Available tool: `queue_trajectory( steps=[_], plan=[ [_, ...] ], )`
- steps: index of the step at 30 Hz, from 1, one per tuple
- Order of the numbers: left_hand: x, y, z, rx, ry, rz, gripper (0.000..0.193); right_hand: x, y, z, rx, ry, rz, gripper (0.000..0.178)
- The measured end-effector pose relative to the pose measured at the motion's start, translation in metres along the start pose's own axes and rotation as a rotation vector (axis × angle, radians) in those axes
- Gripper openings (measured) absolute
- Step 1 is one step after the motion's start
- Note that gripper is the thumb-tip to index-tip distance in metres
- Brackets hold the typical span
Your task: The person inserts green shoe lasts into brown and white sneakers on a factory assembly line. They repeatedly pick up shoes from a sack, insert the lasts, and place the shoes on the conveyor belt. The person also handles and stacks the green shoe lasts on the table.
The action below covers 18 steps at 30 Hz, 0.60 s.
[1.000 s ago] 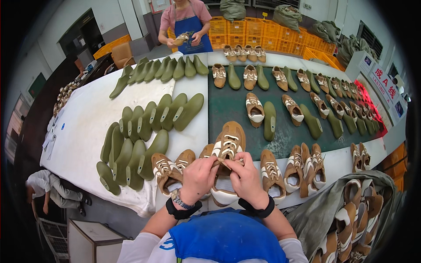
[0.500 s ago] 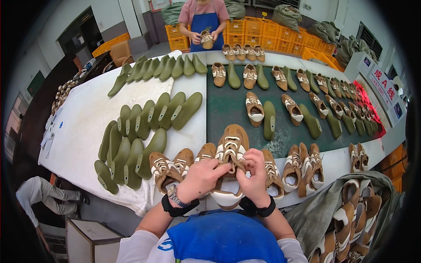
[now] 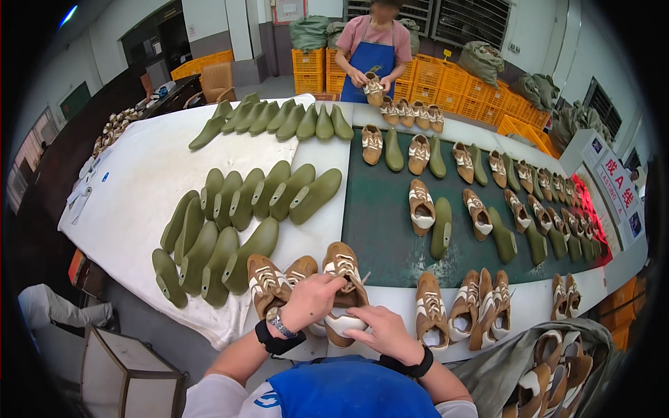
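Note:
A brown and white lace-up sneaker [image 3: 343,259] is between my hands at the table's near edge, its toe pointing away from me. My left hand [image 3: 315,301] grips the left side of its opening near the tongue, fingers closed. At the white heel, my right hand [image 3: 385,331] is closed on the shoe with its thumb and fingers. Just left of my left hand, another brown sneaker [image 3: 268,284] stands among similar ones, partly hidden by my hand. A further brown sneaker [image 3: 432,310] sits to the right of my right hand.
Green shoe lasts [image 3: 261,247] stand in groups on the white-covered table [image 3: 125,216]. Sneakers and lasts line the dark green belt [image 3: 383,230] on the right. A grey sack of sneakers [image 3: 481,380] is at lower right. Across the table, a person in a blue apron [image 3: 369,59] holds a shoe.
The sneaker has come down to the table and a little left. My right hand has shifted from its opening to the heel. The head view has tilted upward.

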<state>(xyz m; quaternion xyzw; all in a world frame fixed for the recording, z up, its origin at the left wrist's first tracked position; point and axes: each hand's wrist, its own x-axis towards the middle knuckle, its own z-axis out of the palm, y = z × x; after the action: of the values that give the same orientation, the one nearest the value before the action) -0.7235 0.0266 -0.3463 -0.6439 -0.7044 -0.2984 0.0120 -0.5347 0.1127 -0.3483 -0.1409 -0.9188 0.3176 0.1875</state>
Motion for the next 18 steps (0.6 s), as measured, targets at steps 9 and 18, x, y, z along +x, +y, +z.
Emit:
queue_trajectory(
  steps=[9,18],
  plan=[
    [0.136,-0.139,-0.041,0.135,-0.364,-0.014,0.051,-0.037,0.080,-0.004,-0.096,-0.131,0.228,0.031],
    [0.179,-0.285,0.080,0.409,-0.441,-0.712,0.057,-0.094,0.060,0.006,0.079,0.084,0.350,0.029]
  ],
)
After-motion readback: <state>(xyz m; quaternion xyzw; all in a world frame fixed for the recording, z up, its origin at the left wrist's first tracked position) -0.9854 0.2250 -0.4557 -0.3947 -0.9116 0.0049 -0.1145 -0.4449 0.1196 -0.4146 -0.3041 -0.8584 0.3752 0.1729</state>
